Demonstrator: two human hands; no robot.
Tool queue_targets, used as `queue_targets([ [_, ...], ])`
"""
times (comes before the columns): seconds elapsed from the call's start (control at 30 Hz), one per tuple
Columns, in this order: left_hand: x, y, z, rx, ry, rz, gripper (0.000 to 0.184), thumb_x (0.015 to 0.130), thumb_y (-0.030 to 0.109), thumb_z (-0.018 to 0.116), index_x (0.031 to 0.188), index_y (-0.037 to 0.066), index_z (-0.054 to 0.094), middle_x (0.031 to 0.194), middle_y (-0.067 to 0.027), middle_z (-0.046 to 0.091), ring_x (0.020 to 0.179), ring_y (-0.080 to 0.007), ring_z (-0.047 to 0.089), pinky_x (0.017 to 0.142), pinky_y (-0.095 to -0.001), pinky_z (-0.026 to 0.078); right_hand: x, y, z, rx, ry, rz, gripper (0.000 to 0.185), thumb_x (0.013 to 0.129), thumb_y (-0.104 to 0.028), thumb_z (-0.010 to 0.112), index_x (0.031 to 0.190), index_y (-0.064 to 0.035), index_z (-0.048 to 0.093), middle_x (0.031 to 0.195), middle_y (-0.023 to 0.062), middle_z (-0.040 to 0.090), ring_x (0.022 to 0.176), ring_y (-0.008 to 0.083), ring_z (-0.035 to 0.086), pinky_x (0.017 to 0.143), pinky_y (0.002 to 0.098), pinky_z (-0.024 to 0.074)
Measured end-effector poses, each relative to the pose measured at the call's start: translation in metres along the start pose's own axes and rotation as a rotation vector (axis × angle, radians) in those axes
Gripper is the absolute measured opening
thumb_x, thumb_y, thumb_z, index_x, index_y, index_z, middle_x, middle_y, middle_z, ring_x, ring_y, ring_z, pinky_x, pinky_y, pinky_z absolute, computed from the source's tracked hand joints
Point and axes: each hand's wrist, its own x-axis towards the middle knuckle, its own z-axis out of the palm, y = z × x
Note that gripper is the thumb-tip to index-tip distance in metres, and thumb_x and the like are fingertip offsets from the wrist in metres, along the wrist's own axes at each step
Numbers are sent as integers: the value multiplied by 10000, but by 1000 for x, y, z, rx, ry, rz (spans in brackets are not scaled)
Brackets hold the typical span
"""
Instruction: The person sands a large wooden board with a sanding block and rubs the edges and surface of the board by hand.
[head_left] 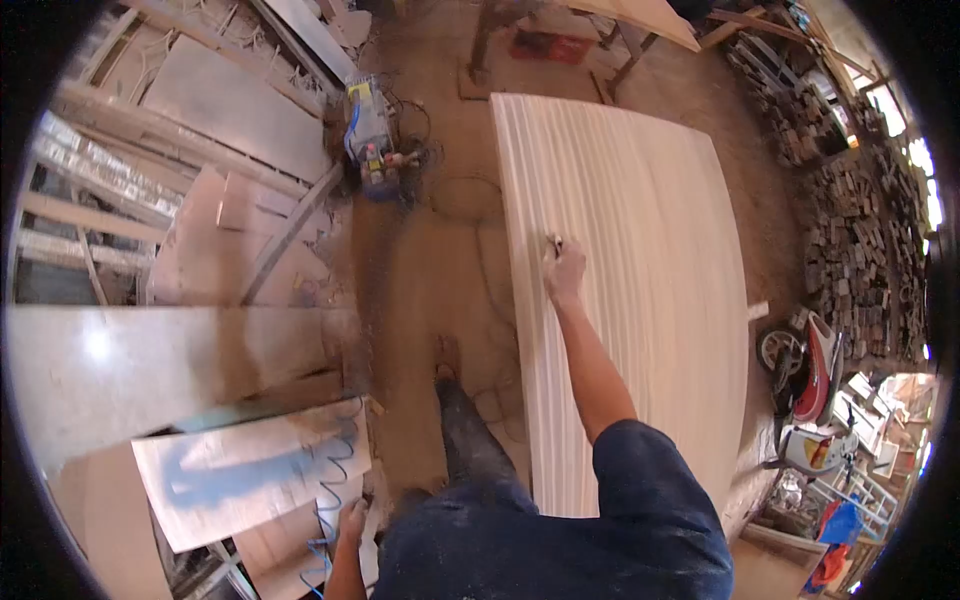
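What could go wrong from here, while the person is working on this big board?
The cord on the floor beside the board might cause a trip. The small piece in the right hand could scratch the board if pressed too hard. The coiled blue hose near the left hand might snag if pulled.

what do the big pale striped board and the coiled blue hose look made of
Large pale striped rectangular board: seemingly wood or veneer, with long grain-like streaks; matte-looking, without glare; printed laminate possible.
Thin coiled blue hose: probably plastic, given its springy, even loops; finish unclear.
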Motion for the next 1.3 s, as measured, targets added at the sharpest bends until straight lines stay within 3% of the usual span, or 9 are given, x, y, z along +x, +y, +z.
queue_targets([
  [0.07, -20, 78, 2, -234, 163, -2, 349, 943, 266, 605, 1053, -51, 702, 913, -107, 703, 787, -193, 632, 714, -340, 510, 83, -4, 46, 1, 39, -66, 168, 909, -162, 644, 936, -6, 701, 908, 224, 664, 817, 430, 657, 720, 526, 497],
  [0.13, -21, 101, -14, 90, 103, -10, 419, 989, 342, 605, 1171, -34, 647, 999, -117, 684, 951, -238, 648, 809, -367, 549, 162, -6, 92, 27, 39, -58, 178, 907, -176, 647, 928, -8, 700, 902, 232, 669, 828, 434, 660, 726, 527, 500],
  [0.2, -29, 99, -12, -169, 148, -17, 336, 973, 287, 608, 1104, -4, 712, 790, -53, 674, 675, -133, 602, 602, -297, 484, 226, -14, 127, 50, 39, -45, 189, 906, -191, 651, 920, -9, 699, 896, 239, 675, 839, 438, 662, 732, 528, 503],
  [0.23, -28, 89, -25, 576, 96, 171, 384, 955, 298, 624, 1166, -13, 700, 830, -80, 702, 745, -152, 646, 653, -303, 502, 252, -24, 135, -10, 44, -20, 197, 907, -203, 649, 926, -14, 701, 895, 241, 681, 850, 442, 664, 735, 528, 506],
  [0.37, -48, 149, 2, -25, 134, -184, 361, 963, 272, 619, 1167, -16, 696, 876, -79, 697, 780, -151, 642, 675, -299, 507, 331, -28, 176, -23, 113, -134, 226, 914, -238, 637, 922, -20, 692, 884, 233, 692, 879, 442, 665, 743, 530, 507],
  [0.47, -54, 178, 21, -77, 106, -240, 345, 969, 252, 615, 1169, -17, 693, 910, -78, 693, 806, -150, 639, 692, -296, 512, 320, -11, 172, -56, -58, 7, 131, 860, -103, 631, 898, 3, 698, 859, 235, 685, 819, 422, 657, 741, 488, 502],
  [0.53, -50, 190, 27, -81, 85, -250, 334, 973, 239, 613, 1170, -18, 691, 933, -78, 690, 823, -150, 638, 703, -294, 514, 261, -4, 142, -48, 124, -248, 122, 848, -88, 630, 880, 9, 696, 833, 237, 667, 790, 404, 657, 704, 489, 479],
  [0.93, 1, 265, -19, -148, 69, 2, 271, 996, 161, 598, 1175, -25, 679, 1070, -75, 675, 928, -147, 627, 770, -282, 531, 311, -31, 173, -49, 164, -54, 161, 862, -151, 646, 949, -22, 684, 921, 247, 676, 881, 449, 654, 759, 528, 500],
  [1.3, 47, 191, -18, 117, -62, 9, 463, 941, 316, 627, 1224, -49, 668, 963, -116, 724, 886, -206, 674, 787, -340, 514, 67, -9, 37, -51, -9, 99, 149, 873, -129, 632, 965, -35, 701, 935, 245, 671, 862, 441, 656, 761, 526, 515],
])
